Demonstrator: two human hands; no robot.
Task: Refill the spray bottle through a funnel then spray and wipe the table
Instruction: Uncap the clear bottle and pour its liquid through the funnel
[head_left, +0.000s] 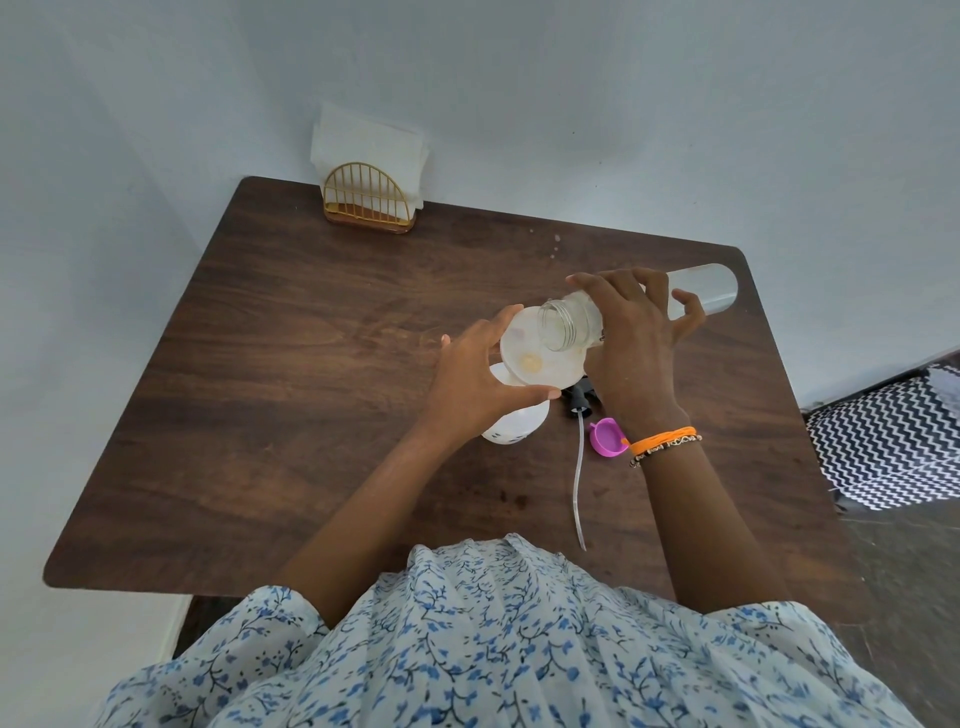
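My right hand (631, 332) grips a clear refill bottle (706, 291), tipped almost flat, its open threaded mouth over a white funnel (535, 353). The funnel sits in the neck of the white spray bottle (511, 423), which stands on the dark wooden table (270, 395). My left hand (478, 374) holds the funnel's rim between thumb and fingers and hides most of the spray bottle. The black spray head (735, 400) with its long clear dip tube (577, 483) lies on the table beside the bottle. A pink cap (605, 437) lies next to my right wrist.
A gold wire holder with white paper napkins (369, 176) stands at the table's far left edge against the wall. A few white specks (556, 244) mark the tabletop behind the bottles. A black-and-white zigzag fabric (893, 441) lies on the floor to the right.
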